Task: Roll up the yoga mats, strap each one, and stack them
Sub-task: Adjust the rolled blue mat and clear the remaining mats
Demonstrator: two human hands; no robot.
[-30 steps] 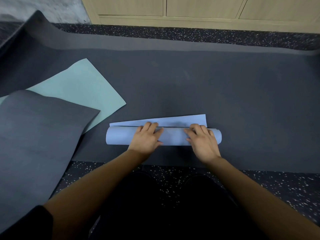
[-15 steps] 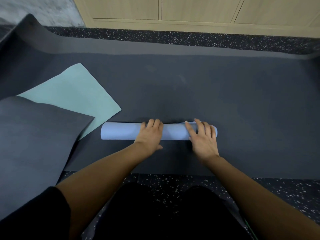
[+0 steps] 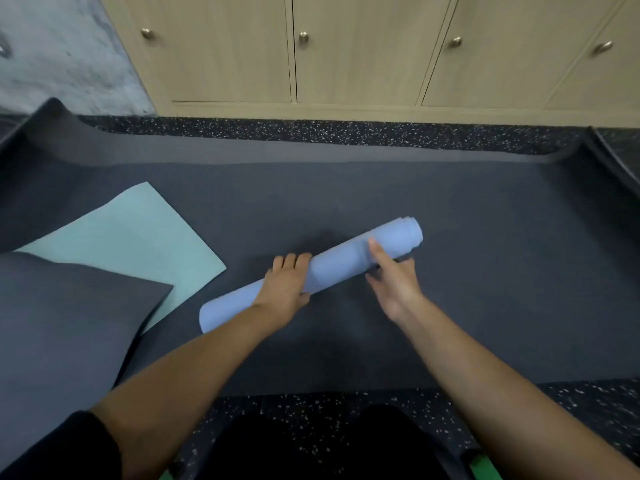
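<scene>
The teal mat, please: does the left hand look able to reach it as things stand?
Probably yes: the teal mat lies flat left of the left hand, nothing between, though that hand grips the blue roll.

Open dark mat [image 3: 485,289] right, teal mat [image 3: 131,244] left

The rolled light-blue yoga mat [image 3: 339,268] slants across the middle of the wide dark-grey floor mat [image 3: 485,289]. On its left part lies a flat pale-green foam mat [image 3: 131,237], partly under a dark-grey foam sheet [image 3: 69,323].
</scene>
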